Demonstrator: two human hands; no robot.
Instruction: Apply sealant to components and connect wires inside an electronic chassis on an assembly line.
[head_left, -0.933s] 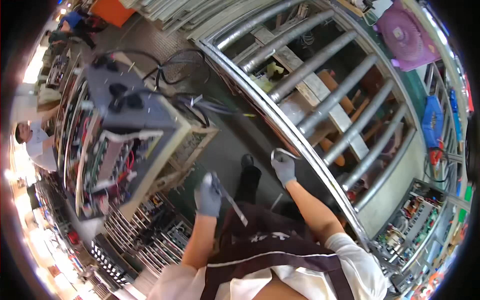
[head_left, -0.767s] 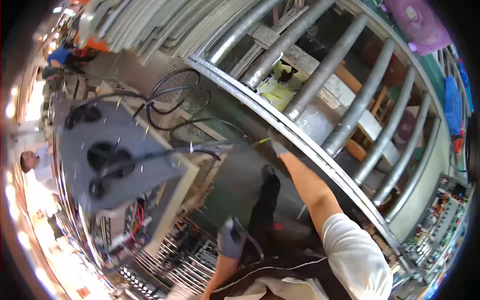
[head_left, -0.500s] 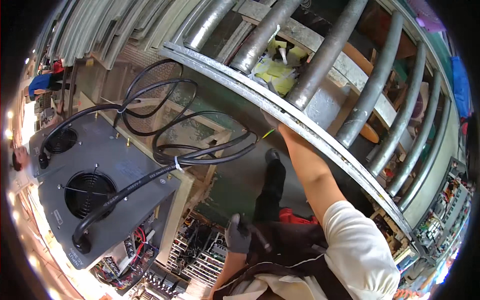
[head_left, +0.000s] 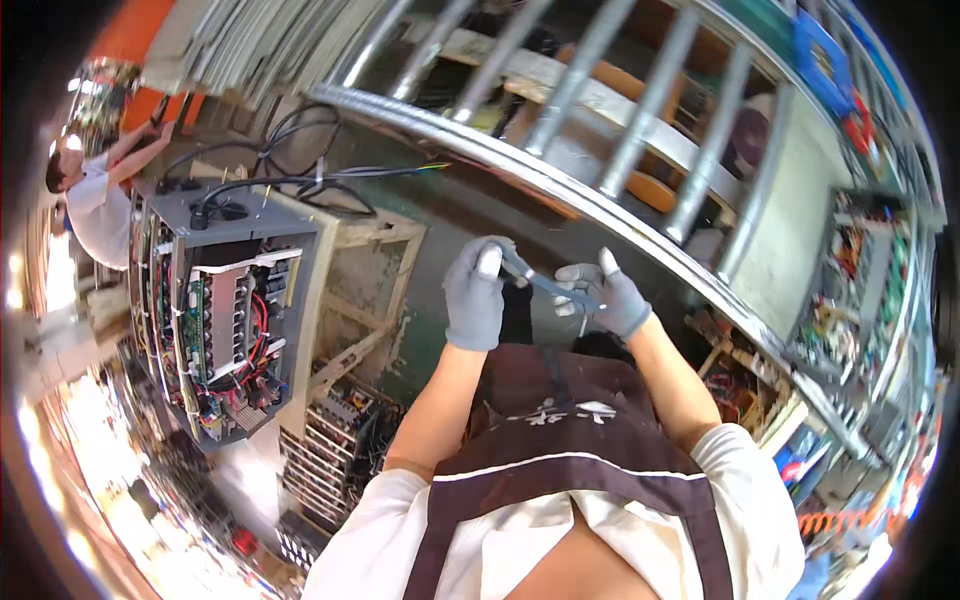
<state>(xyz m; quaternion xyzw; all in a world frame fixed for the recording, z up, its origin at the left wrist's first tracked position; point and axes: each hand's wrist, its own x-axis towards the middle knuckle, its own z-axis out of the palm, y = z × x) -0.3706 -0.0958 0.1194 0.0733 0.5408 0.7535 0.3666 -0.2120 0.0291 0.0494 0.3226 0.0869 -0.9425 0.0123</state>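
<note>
Both my hands wear grey gloves and are raised in front of my dark apron (head_left: 570, 435). My left hand (head_left: 474, 292) is closed on one end of a narrow, dark blue-grey strip (head_left: 550, 286), whose exact kind I cannot make out. From there the strip slants down to my right hand (head_left: 608, 294). That hand has its thumb up and its fingers apart, with the strip's far end lying across or beside them; whether it touches is unclear. Beyond both hands a black cable (head_left: 375, 174) ends in a yellow-green wire tip.
At left a grey-topped electrical cabinet (head_left: 250, 300) with exposed boards rests on a wooden frame (head_left: 375, 238). A metal roller conveyor (head_left: 560, 182) runs across the far side and right. Another open electronic unit (head_left: 850, 280) stands at far right. A person (head_left: 100, 195) works at far left.
My right hand has come back from under the conveyor rail to in front of my apron. My left hand has risen beside it, and the strip now spans between them. The view has shifted.
</note>
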